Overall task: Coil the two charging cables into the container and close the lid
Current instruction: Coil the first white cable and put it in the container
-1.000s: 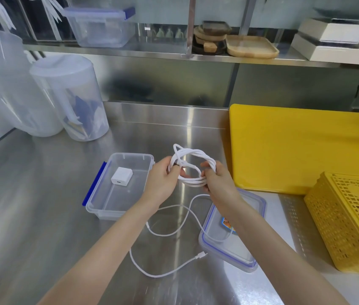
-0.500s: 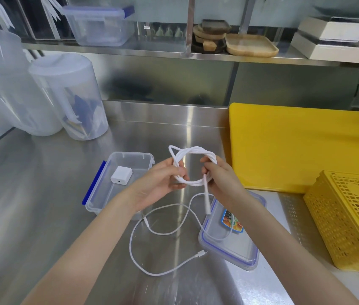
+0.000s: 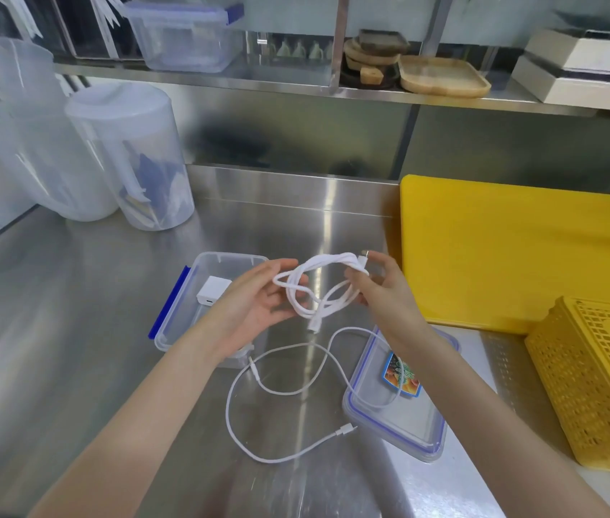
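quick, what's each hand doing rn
Left hand: open, fingers relaxed under the coiled cable.
Right hand: pinching the coiled cable.

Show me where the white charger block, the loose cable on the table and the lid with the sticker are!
white charger block [image 3: 213, 289], head view, on its top face.
loose cable [image 3: 229, 413], head view, on its left curve.
lid [image 3: 389, 424], head view, on its clear middle panel.
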A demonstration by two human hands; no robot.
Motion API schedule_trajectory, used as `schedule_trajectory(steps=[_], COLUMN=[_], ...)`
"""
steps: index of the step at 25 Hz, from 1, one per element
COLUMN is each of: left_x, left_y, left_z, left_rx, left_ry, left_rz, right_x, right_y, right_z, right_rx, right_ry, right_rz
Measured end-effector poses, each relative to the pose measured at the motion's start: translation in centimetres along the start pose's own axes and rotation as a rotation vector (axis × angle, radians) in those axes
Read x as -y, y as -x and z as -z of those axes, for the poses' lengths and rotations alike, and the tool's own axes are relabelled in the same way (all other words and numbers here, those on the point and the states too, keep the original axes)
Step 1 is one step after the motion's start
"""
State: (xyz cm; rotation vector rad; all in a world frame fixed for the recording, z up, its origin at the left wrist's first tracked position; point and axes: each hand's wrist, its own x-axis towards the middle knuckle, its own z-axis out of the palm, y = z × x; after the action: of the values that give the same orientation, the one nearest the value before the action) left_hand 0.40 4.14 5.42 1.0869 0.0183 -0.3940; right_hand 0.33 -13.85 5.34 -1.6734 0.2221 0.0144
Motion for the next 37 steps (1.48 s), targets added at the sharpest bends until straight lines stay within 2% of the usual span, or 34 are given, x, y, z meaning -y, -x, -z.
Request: schedule_trajectory(steps=[5,8,11,13,16,18,21,25,28,31,37], left_x=[0.1,0.2,0.4,0.4,0.2,0.2,0.1,-0.5,-0.8,-1.3,-2.4], left_y=[0.1,0.2,0.2,0.3,0.6,0.7,0.8,1.1,1.5,1.8,2.5], left_z=[0.4,0.7,0.4,0.1,-0.3,-0.8,-0.8,0.2,1.3,3.0,7.7], left_rx=[-0.025,0.040,0.034,0.028,-0.044,-0.107,-0.180,-0.186,-0.185,-0.225,-0.332], left_ry=[-0.019,-0.054,-0.152,-0.289,-0.656,-0.690,-0.617,-0.513,-0.482,-0.457,-0.619], left_rz=[-0.056,-0.031,-0.086,-0.163,-0.318,-0.389,-0.366,-0.296,-0.272,-0.220,-0.079], right_x=[-0.1,0.1,0.6,0.9,1.0,0.9,0.9,1.1,1.0,0.9,1.1], right_y=[0.0,0.0,-0.1,-0.2,-0.2,-0.1,0.2,0.7,1.4,1.6,0.7], right_z=[-1.1,-1.5,-1.5,-1.4,-1.2,-1.3,-1.5,-2.6,-4.8,-6.6,-9.6], right_rx=[0.140,0.176,0.211,0.234,0.231,0.224,0.233,0.275,0.306,0.261,0.251], right_ry=[-0.035,-0.207,-0.325,-0.388,-0.468,-0.501,-0.442,-0.323,-0.358,-0.328,0.002], right_rz=[-0.031,-0.154,-0.206,-0.223,-0.268,-0.268,-0.243,-0.238,-0.255,-0.207,-0.158])
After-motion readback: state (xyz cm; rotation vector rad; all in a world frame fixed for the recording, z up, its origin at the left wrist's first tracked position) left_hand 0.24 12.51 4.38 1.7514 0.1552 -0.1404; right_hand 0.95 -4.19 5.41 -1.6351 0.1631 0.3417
